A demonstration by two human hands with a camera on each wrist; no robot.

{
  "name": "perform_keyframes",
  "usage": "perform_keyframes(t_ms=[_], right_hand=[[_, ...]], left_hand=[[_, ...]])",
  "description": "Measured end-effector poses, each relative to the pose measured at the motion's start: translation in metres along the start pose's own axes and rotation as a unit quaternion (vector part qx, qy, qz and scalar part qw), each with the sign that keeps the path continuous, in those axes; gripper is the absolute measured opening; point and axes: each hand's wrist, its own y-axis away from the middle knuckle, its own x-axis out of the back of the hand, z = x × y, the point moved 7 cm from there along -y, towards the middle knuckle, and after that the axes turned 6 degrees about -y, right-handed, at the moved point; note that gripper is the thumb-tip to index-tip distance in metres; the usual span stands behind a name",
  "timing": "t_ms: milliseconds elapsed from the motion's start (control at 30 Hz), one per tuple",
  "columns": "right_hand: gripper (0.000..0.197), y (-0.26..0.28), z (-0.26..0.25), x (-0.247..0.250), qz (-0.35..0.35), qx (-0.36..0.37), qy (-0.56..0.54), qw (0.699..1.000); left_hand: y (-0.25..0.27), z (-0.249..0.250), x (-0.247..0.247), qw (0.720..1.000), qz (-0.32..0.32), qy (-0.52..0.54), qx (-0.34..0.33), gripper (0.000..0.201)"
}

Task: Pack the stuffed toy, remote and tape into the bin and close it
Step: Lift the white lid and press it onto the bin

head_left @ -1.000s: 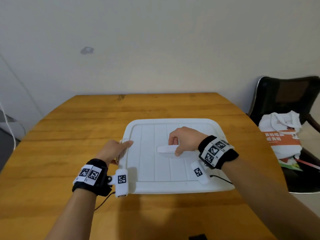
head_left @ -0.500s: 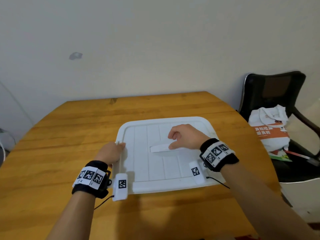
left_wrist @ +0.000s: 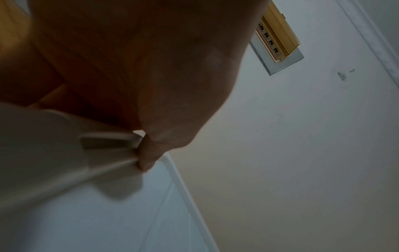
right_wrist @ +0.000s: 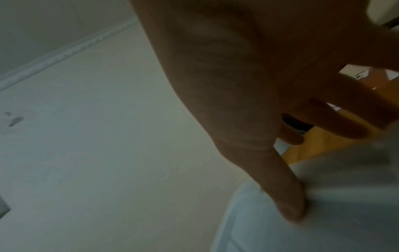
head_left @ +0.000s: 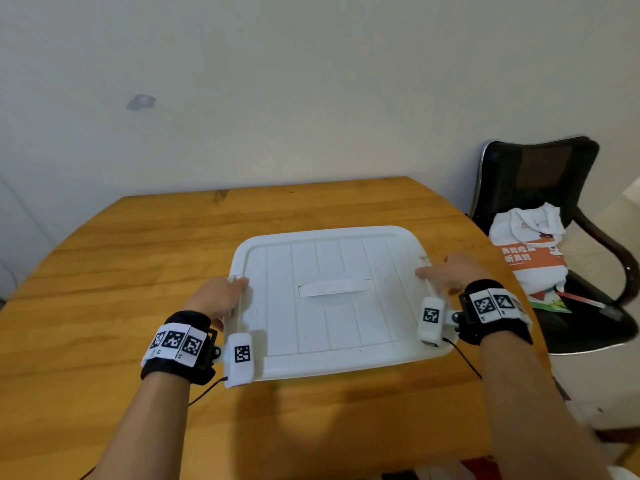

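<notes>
Both hands on lid [head_left: 329, 292] edges | left hand [head_left: 218, 296] grips latch | right hand [head_left: 450, 275] fingers relaxed | contents hidden

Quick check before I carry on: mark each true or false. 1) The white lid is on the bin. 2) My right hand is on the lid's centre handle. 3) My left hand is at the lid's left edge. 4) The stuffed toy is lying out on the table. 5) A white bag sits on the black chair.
1) True: the white lid covers the bin on the table.
2) False: the right hand is at the lid's right edge; the centre handle is untouched.
3) True: the left hand grips the left edge, thumb on top.
4) False: no toy shows on the table.
5) True: the white bag sits on the black chair.
</notes>
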Motion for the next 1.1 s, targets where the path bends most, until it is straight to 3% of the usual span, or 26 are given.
perform_keyframes(t_ms=[67, 300, 500, 933, 1100], right_hand=[[0.052, 0.0, 0.005, 0.0, -0.003, -0.002, 0.005, 1.0], [0.053, -0.004, -0.001, 0.002, 0.063, 0.02, 0.065, 0.996], [0.049, -0.004, -0.015, 0.003, 0.107, 0.083, 0.116, 0.984], [0.038, 0.005, -0.009, 0.004, 0.098, 0.068, 0.068, 0.991], [0.037, 0.021, -0.003, 0.0, 0.068, 0.05, 0.03, 0.996]], left_hand=[[0.0, 0.0, 0.0, 1.0, 0.001, -0.001, 0.0, 0.053], [0.001, -0.001, -0.001, 1.0, 0.006, -0.012, 0.005, 0.056], [-0.002, -0.001, -0.002, 1.0, 0.012, -0.011, 0.001, 0.057], [-0.004, -0.003, -0.001, 1.0, 0.02, -0.012, -0.016, 0.056], [0.005, -0.008, 0.0, 0.997, 0.002, 0.069, -0.046, 0.058]])
